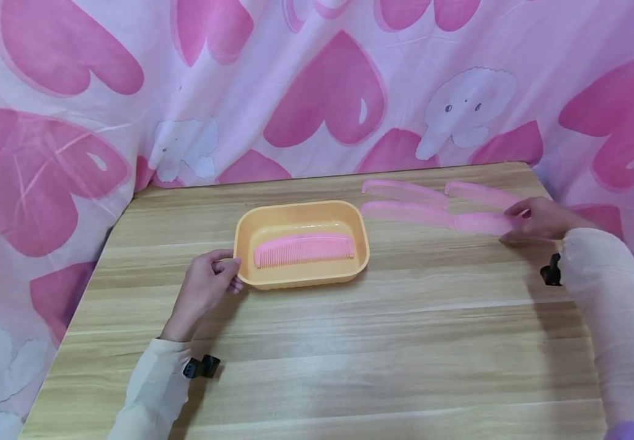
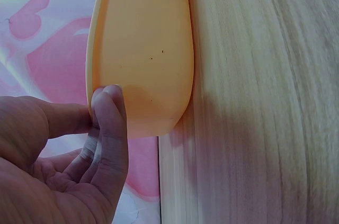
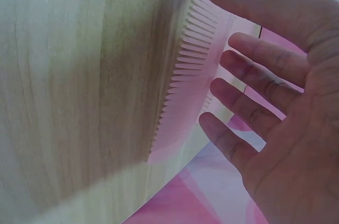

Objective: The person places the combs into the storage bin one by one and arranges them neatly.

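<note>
An orange-yellow plastic basin [image 1: 301, 283] stands on the table, with one pink comb [image 1: 305, 242] lying inside it. My left hand [image 1: 203, 284] pinches the basin's left rim between thumb and fingers; the left wrist view shows the basin wall [image 2: 148, 33] from outside. To the right, my right hand [image 1: 545, 218] reaches over the end of a pink comb [image 1: 479, 224] lying on the wood. In the right wrist view its fingers are spread and fairly straight, the thumb close to one end of the toothed comb [image 3: 183, 123]. Whether skin touches it I cannot tell.
More pink combs lie at the back right: one upper left [image 1: 405, 190], one below it [image 1: 407, 212], one at upper right [image 1: 482, 193]. The wooden table [image 1: 350, 366] ends at the back against a pink heart-patterned curtain [image 1: 322, 91].
</note>
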Available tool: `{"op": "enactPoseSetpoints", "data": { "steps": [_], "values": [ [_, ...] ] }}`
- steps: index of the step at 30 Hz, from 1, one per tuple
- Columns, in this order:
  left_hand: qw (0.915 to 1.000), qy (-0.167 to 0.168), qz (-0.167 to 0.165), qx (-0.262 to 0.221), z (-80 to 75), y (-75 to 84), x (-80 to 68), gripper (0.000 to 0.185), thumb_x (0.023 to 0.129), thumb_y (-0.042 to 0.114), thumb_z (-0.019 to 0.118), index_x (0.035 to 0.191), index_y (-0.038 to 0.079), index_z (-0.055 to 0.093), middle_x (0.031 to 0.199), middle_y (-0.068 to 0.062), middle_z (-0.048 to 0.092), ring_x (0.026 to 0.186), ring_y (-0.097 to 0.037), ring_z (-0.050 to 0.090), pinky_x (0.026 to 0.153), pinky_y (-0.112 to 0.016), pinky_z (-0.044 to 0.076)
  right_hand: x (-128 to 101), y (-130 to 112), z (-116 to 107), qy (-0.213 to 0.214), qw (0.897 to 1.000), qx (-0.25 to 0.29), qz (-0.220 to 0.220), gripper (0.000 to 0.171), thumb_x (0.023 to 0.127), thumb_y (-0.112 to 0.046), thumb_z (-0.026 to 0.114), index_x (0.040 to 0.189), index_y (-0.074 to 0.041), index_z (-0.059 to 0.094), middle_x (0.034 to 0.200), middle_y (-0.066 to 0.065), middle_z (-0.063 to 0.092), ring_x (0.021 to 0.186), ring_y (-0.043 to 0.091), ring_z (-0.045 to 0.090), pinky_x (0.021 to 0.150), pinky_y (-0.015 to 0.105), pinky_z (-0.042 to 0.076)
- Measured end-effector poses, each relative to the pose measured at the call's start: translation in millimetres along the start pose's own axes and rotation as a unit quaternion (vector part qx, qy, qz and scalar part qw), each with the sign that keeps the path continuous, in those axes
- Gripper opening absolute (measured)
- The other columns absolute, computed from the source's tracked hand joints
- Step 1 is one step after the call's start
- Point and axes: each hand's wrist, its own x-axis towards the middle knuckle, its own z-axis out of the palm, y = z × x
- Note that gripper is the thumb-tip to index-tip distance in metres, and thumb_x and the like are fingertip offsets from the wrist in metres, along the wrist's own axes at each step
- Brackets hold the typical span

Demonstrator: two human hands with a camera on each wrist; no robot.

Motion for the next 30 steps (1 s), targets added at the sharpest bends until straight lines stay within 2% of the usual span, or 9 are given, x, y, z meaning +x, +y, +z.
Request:
{"op": "enactPoseSetpoints", "data": {
  "steps": [7,13,22,26,30],
  "values": [
    [1.0,-0.002,0.002,0.004,0.2,1.2,0.1,0.036,0.104,0.009,0.056,0.132,-0.014,0.054,0.077,-0.014,0.07,0.062,-0.013,0.067,0.06,-0.031,0.063,0,4,3,-0.002,1.0,0.004,0.004,0.071,0.077,-0.027,0.09,0.12,0.019,0.059,0.117,0.041,0.058,0.106,0.051,0.056,0.092,0.065,0.048],
    [1.0,-0.003,-0.002,-0.001,-0.4,1.6,0.2,0.037,0.104,0.01,0.056,0.133,-0.014,0.053,0.077,-0.013,0.07,0.062,-0.014,0.067,0.06,-0.03,0.062,-3,5,3,-0.003,1.0,0.004,-0.004,0.069,0.078,-0.024,0.089,0.12,0.021,0.058,0.117,0.041,0.058,0.105,0.051,0.056,0.091,0.064,0.048],
    [0.9999,-0.002,-0.011,0.003,-0.5,0.1,-0.2,0.036,0.105,0.011,0.056,0.133,-0.012,0.054,0.077,-0.013,0.07,0.064,-0.015,0.068,0.062,-0.031,0.063,-9,11,7,-0.006,1.0,0.004,-0.019,0.068,0.079,-0.024,0.089,0.121,0.02,0.059,0.12,0.039,0.059,0.103,0.047,0.058,0.085,0.053,0.053],
    [0.9999,-0.001,-0.012,0.003,-0.4,0.3,0.1,0.036,0.105,0.01,0.056,0.133,-0.012,0.054,0.077,-0.013,0.07,0.064,-0.015,0.068,0.062,-0.031,0.063,-10,14,9,-0.003,1.0,0.009,-0.024,0.066,0.078,-0.023,0.089,0.119,0.02,0.06,0.114,0.036,0.062,0.101,0.045,0.059,0.078,0.041,0.055],
    [0.9999,-0.002,-0.011,0.002,-0.1,-0.1,0.8,0.036,0.105,0.01,0.056,0.133,-0.012,0.053,0.077,-0.013,0.07,0.063,-0.014,0.067,0.061,-0.029,0.062,-12,15,10,0.001,1.0,0.018,-0.019,0.066,0.078,-0.024,0.089,0.118,0.019,0.06,0.105,0.027,0.065,0.096,0.039,0.059,0.07,0.027,0.051]
  ]
}}
